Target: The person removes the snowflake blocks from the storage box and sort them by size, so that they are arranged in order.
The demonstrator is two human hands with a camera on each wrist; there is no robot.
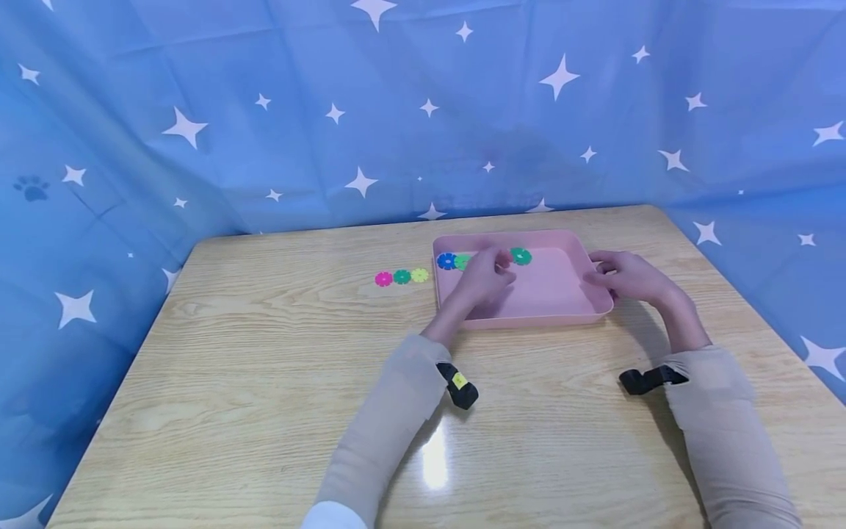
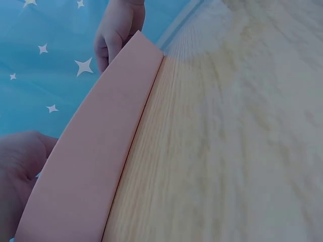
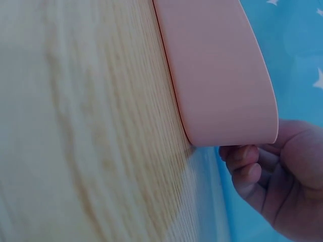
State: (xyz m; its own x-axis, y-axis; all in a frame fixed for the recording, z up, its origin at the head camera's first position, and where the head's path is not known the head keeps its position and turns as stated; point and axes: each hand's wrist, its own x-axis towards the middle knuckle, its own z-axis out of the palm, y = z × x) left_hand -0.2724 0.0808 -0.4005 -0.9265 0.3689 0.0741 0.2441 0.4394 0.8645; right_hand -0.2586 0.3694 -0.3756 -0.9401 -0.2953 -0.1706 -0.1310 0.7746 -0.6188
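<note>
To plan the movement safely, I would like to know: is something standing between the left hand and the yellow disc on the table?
Yes: the left wall of the pink tray stands between them. The left hand reaches into the tray, while the yellow disc lies on the table outside that wall.

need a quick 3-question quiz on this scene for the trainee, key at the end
1. Which hand grips the rim of the pink tray?
2. True or false: the blue disc lies inside the tray.
3. Fill in: of the three discs outside the tray, the ____ one lies nearest it.

Key:
1. The right hand.
2. True.
3. Yellow.
</note>
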